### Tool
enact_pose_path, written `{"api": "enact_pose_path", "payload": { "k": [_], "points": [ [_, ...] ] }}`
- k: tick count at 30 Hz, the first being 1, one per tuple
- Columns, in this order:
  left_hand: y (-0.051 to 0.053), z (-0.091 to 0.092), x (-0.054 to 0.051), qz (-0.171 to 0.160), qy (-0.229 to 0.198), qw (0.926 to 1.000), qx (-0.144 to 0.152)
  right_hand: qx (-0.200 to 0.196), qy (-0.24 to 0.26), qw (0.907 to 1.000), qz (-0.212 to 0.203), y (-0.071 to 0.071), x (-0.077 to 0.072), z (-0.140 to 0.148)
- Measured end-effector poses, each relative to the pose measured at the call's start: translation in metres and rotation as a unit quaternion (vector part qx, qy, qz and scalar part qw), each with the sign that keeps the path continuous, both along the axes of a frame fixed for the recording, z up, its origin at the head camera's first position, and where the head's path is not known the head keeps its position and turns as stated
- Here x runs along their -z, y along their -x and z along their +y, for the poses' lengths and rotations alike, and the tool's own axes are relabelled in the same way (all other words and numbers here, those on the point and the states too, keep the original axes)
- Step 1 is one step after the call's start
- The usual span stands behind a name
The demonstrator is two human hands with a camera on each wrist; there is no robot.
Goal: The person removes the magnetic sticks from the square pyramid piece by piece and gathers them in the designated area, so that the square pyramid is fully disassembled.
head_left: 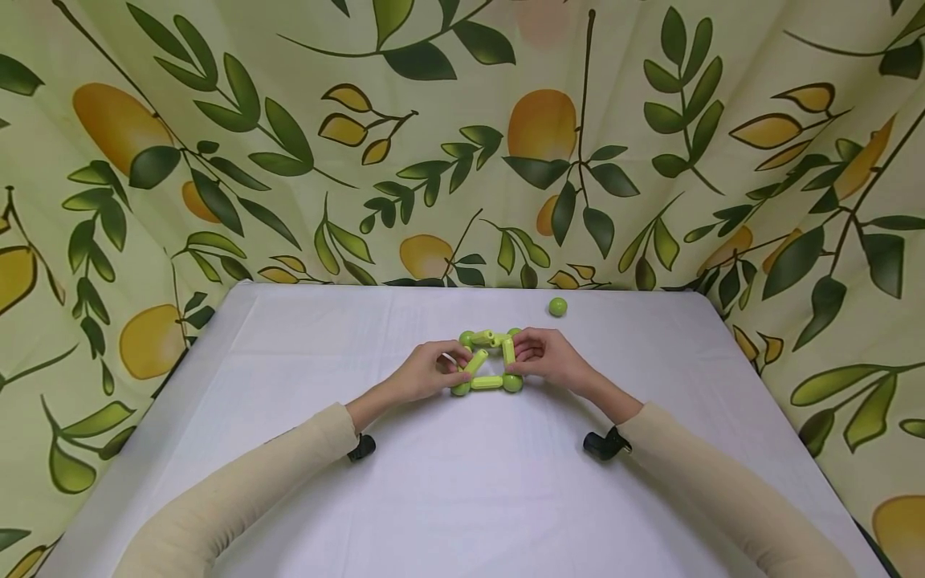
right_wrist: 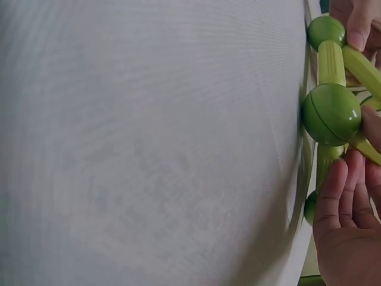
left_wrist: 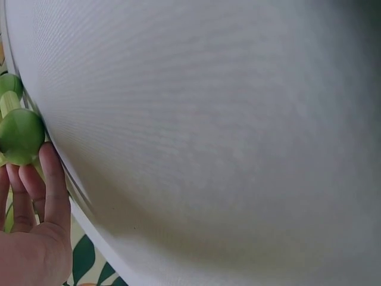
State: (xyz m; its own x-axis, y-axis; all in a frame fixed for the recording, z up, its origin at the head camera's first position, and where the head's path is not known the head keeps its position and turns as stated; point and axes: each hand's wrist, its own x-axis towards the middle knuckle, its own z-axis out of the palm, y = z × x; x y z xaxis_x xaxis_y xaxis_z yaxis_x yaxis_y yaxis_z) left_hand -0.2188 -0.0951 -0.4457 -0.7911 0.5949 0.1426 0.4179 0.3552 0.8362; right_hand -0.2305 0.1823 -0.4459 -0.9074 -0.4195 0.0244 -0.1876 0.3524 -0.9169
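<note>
A square-like frame of pale green rods and green balls lies on the white table. Its front rod (head_left: 487,383) joins a left front ball (head_left: 460,388) to a right front ball (head_left: 512,383). My left hand (head_left: 428,371) pinches a slanted rod (head_left: 476,362) that rises from the left front ball. On the opposite side my right hand (head_left: 555,358) pinches the right rod (head_left: 509,353) above the right front ball, seen large as a ball (right_wrist: 331,114) in the right wrist view. Fingers partly hide the left side of the frame.
A loose green ball (head_left: 557,307) lies near the table's back edge, beyond my right hand. White cloth covers the table (head_left: 462,490). A leaf-and-fruit patterned curtain (head_left: 448,88) stands behind and at both sides. Black wrist devices (head_left: 605,444) sit under the sleeves' cuffs.
</note>
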Motion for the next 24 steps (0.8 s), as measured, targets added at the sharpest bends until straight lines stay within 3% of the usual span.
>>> {"api": "enact_pose_path", "payload": {
  "k": [24],
  "points": [
    [0.0009,-0.0011,0.0012,0.001,-0.007,1.0,0.001,-0.056,0.005,0.9979,0.033,0.0004,0.0008,0.0074]
  ]
}}
